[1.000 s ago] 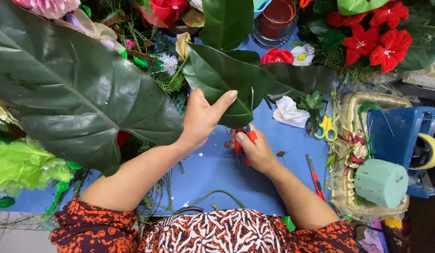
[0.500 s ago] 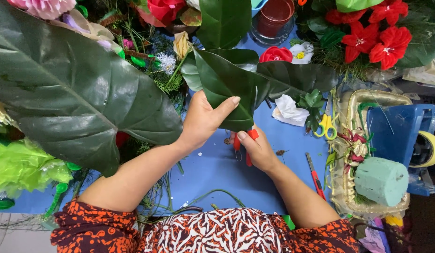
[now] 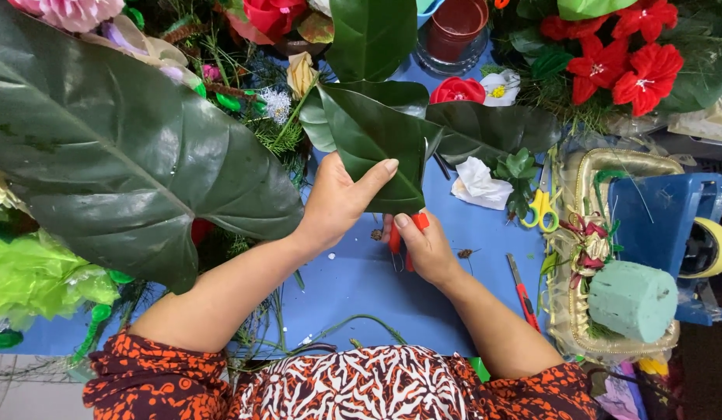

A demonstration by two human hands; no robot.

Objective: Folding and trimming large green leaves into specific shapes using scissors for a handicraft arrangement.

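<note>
Blue table (image 3: 361, 288), folded green leaf (image 3: 376, 144) pinched between left hand (image 3: 337, 202) fingers (image 3: 380, 173)

no packages, labels, signs or screens anywhere on the worktable

Surface: I see a blue tabletop (image 3: 376, 288) under even, soft light | Left: one huge dark green leaf (image 3: 120, 148) hangs over it, lime-green tissue (image 3: 42, 284) below | Top: red artificial flowers (image 3: 617, 66), a red cup (image 3: 454, 23) | Right: gold basket (image 3: 602, 167) holding a green foam block (image 3: 631, 299), a blue tape dispenser (image 3: 672, 218), yellow scissors (image 3: 541, 208).
</note>
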